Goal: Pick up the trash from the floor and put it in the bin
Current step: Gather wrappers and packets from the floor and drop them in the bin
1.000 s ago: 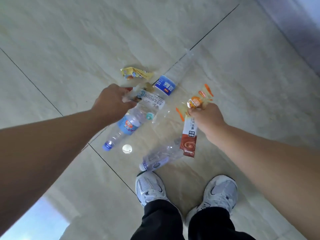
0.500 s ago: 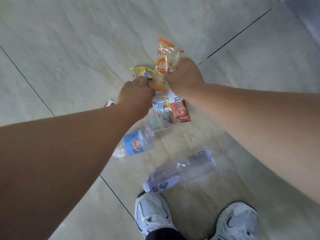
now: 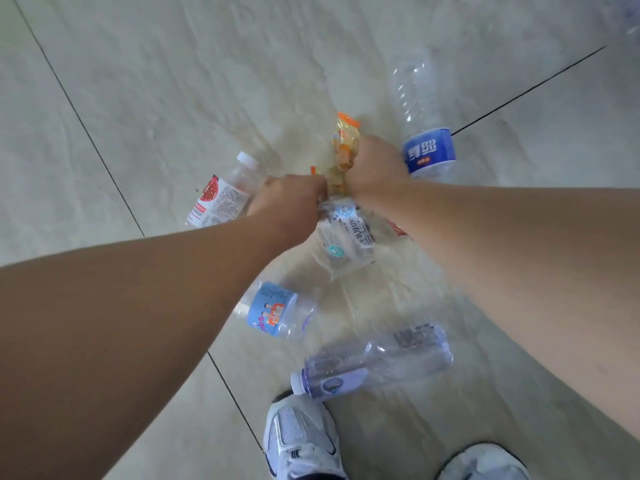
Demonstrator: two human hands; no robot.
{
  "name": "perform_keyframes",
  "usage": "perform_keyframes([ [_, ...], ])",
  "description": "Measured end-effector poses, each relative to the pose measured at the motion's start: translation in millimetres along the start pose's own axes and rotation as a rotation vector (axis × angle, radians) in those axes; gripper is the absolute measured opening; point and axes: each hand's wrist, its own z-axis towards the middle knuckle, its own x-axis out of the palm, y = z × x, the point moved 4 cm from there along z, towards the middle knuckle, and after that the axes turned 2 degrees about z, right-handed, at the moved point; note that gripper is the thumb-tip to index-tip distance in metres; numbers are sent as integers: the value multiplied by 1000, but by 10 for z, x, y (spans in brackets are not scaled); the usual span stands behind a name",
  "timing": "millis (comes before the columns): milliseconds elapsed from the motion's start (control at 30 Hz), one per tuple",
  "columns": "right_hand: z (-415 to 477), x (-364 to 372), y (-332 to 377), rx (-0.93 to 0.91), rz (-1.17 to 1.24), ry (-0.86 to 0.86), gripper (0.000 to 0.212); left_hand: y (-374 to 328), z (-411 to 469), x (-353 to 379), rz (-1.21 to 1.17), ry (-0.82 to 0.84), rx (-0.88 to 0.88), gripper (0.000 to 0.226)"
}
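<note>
My left hand (image 3: 287, 202) is closed on a clear printed plastic wrapper (image 3: 346, 237) that hangs below it. My right hand (image 3: 375, 168) touches it and grips an orange and yellow snack wrapper (image 3: 346, 140) that sticks up from the fist. A red-brown sachet (image 3: 398, 232) peeks out under my right wrist. Yellow crumpled wrapping shows between the two fists; which hand has it I cannot tell. Several empty bottles lie on the floor: red-labelled (image 3: 220, 200), dark-blue-labelled (image 3: 424, 133), light-blue-labelled (image 3: 277, 311) and purple-tinted (image 3: 374, 365). No bin is in view.
The floor is pale beige tile (image 3: 173, 81) with dark grout lines. My two white sneakers (image 3: 301, 441) stand at the bottom edge, the left one just behind the purple-tinted bottle's cap.
Both hands have come together over the spot where the yellow wrapper lay on the floor. My view has shifted, bringing the red-labelled bottle and the whole dark-blue-labelled bottle into sight.
</note>
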Motion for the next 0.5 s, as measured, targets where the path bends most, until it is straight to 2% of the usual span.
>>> perform_keyframes([
  [133, -370, -347, -128, 140, 307, -108, 14, 7, -351, -257, -392, 10, -199, 24],
  [333, -1429, -1090, -230, 357, 686, -148, 6, -289, -1340, -878, -665, 67, -451, 30],
  [500, -2484, -1744, -275, 544, 871, -165, 21, -818, -2291, -1475, -964, 91, -589, 25],
])
